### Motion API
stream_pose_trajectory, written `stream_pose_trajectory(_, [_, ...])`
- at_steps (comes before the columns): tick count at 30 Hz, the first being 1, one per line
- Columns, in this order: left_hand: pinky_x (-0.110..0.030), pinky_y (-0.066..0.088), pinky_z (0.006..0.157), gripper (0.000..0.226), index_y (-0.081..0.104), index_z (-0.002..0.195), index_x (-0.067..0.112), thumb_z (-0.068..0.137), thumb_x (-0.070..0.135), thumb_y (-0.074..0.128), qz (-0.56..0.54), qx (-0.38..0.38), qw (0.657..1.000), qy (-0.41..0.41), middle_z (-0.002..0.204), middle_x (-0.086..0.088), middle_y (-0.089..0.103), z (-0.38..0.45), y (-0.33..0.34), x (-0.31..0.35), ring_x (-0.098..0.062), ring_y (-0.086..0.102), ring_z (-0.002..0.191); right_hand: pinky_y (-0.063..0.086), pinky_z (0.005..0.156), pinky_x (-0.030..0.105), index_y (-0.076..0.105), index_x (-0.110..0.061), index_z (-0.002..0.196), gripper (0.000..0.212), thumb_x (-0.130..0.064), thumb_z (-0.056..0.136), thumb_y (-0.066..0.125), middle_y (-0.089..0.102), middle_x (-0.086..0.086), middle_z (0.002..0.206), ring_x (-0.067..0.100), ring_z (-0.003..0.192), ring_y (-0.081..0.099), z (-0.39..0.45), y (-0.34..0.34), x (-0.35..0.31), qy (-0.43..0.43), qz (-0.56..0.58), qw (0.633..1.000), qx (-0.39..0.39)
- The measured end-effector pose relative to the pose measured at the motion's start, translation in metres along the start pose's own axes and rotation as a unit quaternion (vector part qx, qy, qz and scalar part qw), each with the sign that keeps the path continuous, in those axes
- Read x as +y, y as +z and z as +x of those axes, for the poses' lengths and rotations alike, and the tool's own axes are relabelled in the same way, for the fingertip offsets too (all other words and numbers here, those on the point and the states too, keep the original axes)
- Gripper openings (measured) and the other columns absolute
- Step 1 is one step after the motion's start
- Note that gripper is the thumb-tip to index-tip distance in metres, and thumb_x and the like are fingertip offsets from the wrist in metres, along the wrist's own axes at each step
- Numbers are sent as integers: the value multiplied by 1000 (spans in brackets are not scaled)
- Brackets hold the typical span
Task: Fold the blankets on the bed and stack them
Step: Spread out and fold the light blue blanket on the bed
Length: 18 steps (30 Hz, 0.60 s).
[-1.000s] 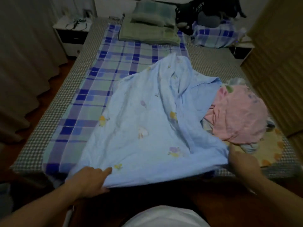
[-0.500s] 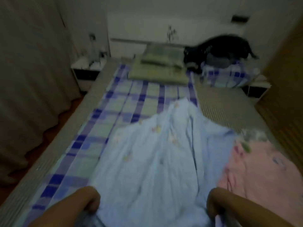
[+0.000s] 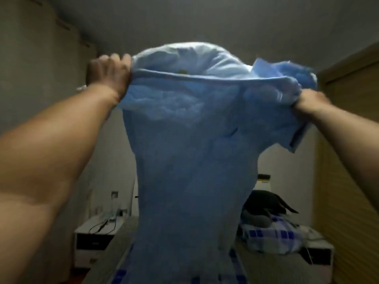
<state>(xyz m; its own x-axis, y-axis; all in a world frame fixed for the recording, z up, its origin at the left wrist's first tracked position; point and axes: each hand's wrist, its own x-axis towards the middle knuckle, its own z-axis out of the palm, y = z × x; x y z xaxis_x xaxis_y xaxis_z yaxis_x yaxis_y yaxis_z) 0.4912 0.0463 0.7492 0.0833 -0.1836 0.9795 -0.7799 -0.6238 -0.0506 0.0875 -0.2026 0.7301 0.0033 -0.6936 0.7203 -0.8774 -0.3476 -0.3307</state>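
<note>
The light blue blanket hangs in the air in front of me, lifted high with both arms stretched up. My left hand grips its upper left edge, and my right hand grips the upper right edge, slightly lower. The cloth billows at the top and drops down to the bed, hiding the middle of it. The pink blanket is out of view.
A white nightstand with cables stands at the left of the bed head. A dark soft toy lies on a blue checked folded cloth at the right. A wooden wardrobe lines the right side; curtains hang at left.
Both hands have swung the blue blanket up from the bed to above head height. The view has tilted up from the mattress toward the wall and ceiling.
</note>
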Motion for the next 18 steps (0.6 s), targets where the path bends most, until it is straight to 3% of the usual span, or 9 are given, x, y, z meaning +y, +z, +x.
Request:
stream_pose_trajectory(2, [-51, 49, 77, 18, 54, 111, 4, 95, 10, 49, 38, -73, 997, 10, 109, -28, 61, -43, 3, -16, -48, 62, 100, 50, 89, 45, 60, -8, 122, 38, -15, 84, 60, 61, 30, 120, 48, 111, 59, -45, 8, 31, 32, -35, 999, -5])
stream_pose_trajectory(4, [-49, 48, 71, 16, 57, 105, 0, 90, 4, 53, 39, -77, 995, 52, 100, -29, 60, -91, 5, -33, -48, 62, 91, 51, 87, 50, 59, -9, 120, 30, -13, 90, 55, 62, 30, 114, 50, 105, 61, -98, 16, 55, 20, -61, 997, 43])
stream_pose_trajectory(7, [-45, 41, 57, 16, 59, 99, -4, 84, -1, 57, 17, -53, 992, 113, 87, -31, 59, -171, -11, -58, -48, 60, 73, 54, 73, 51, 57, -6, 110, 19, -9, 92, 50, 62, 29, 100, 50, 86, 64, -191, 36, 82, -113, -74, 985, 108])
stream_pose_trajectory(8, [-44, 39, 55, 16, 60, 98, -3, 81, 0, 59, 15, -72, 990, 123, 84, -30, 59, -205, -17, -67, -48, 60, 69, 54, 71, 51, 58, -7, 112, 22, -10, 91, 52, 63, 27, 101, 48, 84, 64, -225, 46, 93, -152, -88, 982, 65])
stream_pose_trajectory(11, [-42, 43, 52, 14, 62, 91, 6, 77, 9, 65, 21, -202, 962, 185, 77, -22, 64, -326, -30, -87, -43, 64, 61, 54, 75, 39, 54, -25, 125, 32, -30, 94, 53, 67, 11, 114, 33, 95, 67, -337, 79, 123, -149, -213, 939, -226])
stream_pose_trajectory(14, [-37, 53, 61, 11, 65, 93, 21, 83, 24, 64, 47, -395, 901, 171, 85, -6, 72, -461, -56, -97, -32, 71, 72, 54, 70, 40, 60, -21, 118, 27, -23, 91, 59, 67, 13, 108, 36, 91, 67, -439, 108, 147, -92, -169, 963, -187])
stream_pose_trajectory(15, [-33, 52, 66, 14, 65, 100, 25, 89, 27, 57, 62, -459, 870, 168, 94, -1, 73, -508, -71, -101, -27, 72, 82, 55, 74, 42, 60, -22, 120, 29, -22, 91, 59, 66, 14, 112, 37, 94, 66, -475, 124, 162, -84, -162, 960, -212])
stream_pose_trajectory(17, [-28, 53, 78, 27, 66, 115, 28, 97, 27, 47, 77, -586, 785, 185, 113, 6, 71, -604, -107, -106, -15, 69, 102, 53, 87, 39, 62, -30, 114, 22, -30, 92, 60, 65, 10, 121, 32, 105, 65, -550, 143, 184, -91, -195, 894, -392])
stream_pose_trajectory(18, [-28, 53, 85, 32, 67, 120, 27, 98, 23, 45, 93, -645, 733, 195, 120, 6, 69, -647, -125, -106, -14, 66, 109, 50, 86, 35, 63, -32, 103, 11, -30, 92, 61, 66, 10, 120, 31, 105, 64, -586, 147, 192, -59, -181, 877, -441])
